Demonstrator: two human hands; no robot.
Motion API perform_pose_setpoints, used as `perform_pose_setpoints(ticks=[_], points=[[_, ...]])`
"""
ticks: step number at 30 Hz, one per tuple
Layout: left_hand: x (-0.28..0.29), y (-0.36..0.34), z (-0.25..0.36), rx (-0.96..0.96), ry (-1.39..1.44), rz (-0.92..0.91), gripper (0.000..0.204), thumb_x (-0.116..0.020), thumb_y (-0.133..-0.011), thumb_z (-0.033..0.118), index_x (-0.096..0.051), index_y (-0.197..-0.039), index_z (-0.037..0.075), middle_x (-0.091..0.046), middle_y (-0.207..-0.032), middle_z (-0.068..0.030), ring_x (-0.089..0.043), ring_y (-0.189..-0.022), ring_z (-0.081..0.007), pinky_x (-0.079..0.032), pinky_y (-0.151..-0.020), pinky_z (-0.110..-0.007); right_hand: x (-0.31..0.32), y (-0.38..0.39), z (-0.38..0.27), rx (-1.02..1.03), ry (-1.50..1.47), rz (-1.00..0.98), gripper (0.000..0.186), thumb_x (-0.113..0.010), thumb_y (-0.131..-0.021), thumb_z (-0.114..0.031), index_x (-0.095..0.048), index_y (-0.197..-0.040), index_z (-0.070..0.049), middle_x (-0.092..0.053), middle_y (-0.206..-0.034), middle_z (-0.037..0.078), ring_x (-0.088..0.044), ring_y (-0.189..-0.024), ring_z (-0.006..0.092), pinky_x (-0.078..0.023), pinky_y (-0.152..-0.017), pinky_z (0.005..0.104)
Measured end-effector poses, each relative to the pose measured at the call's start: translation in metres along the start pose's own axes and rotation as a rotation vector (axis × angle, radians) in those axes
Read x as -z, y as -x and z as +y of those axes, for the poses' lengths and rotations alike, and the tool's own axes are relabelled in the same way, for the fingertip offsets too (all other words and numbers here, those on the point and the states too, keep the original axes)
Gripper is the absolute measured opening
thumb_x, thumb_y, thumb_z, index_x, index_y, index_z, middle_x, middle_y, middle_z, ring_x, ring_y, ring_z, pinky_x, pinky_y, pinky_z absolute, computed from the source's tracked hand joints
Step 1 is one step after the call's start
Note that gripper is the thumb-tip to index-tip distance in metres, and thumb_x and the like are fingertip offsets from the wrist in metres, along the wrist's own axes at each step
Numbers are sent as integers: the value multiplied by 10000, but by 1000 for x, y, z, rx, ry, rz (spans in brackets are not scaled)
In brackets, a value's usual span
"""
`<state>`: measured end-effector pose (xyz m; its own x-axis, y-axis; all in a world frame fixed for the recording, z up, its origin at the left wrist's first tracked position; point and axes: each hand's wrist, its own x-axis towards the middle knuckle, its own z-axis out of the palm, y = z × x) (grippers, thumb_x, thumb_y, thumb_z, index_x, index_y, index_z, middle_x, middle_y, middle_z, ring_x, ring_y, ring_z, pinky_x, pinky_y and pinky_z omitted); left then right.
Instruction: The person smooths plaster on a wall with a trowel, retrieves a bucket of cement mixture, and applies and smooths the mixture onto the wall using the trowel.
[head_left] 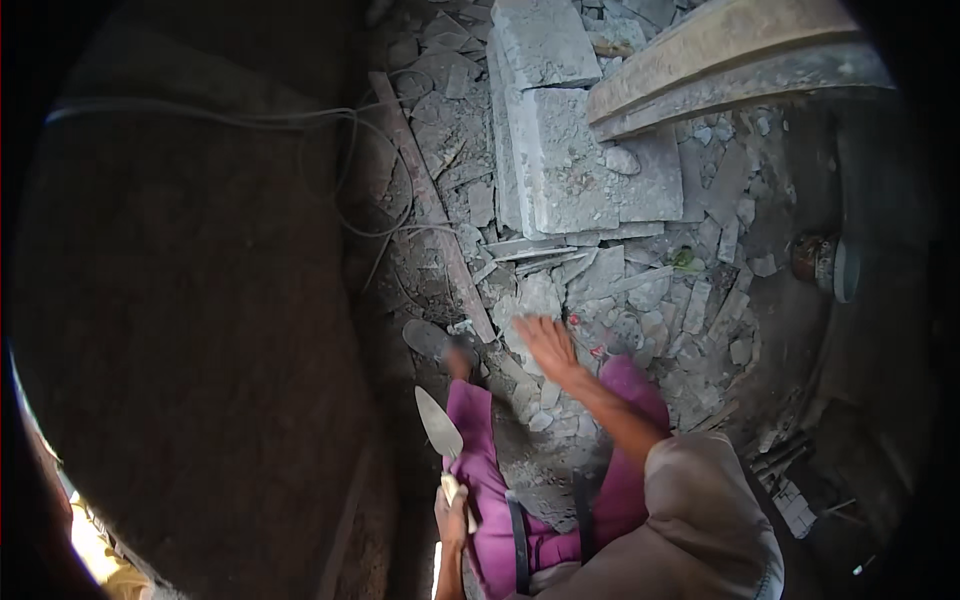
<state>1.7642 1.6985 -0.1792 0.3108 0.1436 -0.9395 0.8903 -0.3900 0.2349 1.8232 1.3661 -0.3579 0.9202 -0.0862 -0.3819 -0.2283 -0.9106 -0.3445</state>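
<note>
My left hand (452,515) is closed around the pale handle of a trowel (440,425), whose pointed metal blade is angled up and away from me beside my left leg. Ahead of my body, my right hand (547,343) reaches out with its fingers stretched and apart, over a light, flat piece of rubble (540,298). Whether the fingers touch that piece I cannot tell. Nothing shows in the right hand. Small red scraps (597,351) lie among the broken stone just right of it.
Stacked grey slabs (575,150) stand ahead, with a heavy wooden beam (720,65) slanting over their right side. A long wooden strip (432,205) and loose wire (350,150) lie on the left, beside a dark wall (200,330). A round container (845,270) is far right. Rubble covers the ground.
</note>
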Motion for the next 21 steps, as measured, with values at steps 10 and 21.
perform_pose_setpoints(ticks=[10,21], points=[[-43,-6,8,-496,-382,327,217,-566,-917,257,-578,-931,41,-553,-752,-58,-497,-599,-109,-355,-481,-300,-124,-164,136,49,549,-277,234,-530,-907,-228,-754,-941,-168,-727,-934,27,-527,-1167,260,-341,-978,492],[-22,11,40,-191,-12,58,191,-640,-897,229,-596,-937,48,-541,-761,16,-471,-688,-73,-387,-607,-264,-8,-119,121,112,203,-202,228,-523,-883,-168,-696,-1022,-116,-697,-986,103,-655,-970,276,-528,-796,430]])
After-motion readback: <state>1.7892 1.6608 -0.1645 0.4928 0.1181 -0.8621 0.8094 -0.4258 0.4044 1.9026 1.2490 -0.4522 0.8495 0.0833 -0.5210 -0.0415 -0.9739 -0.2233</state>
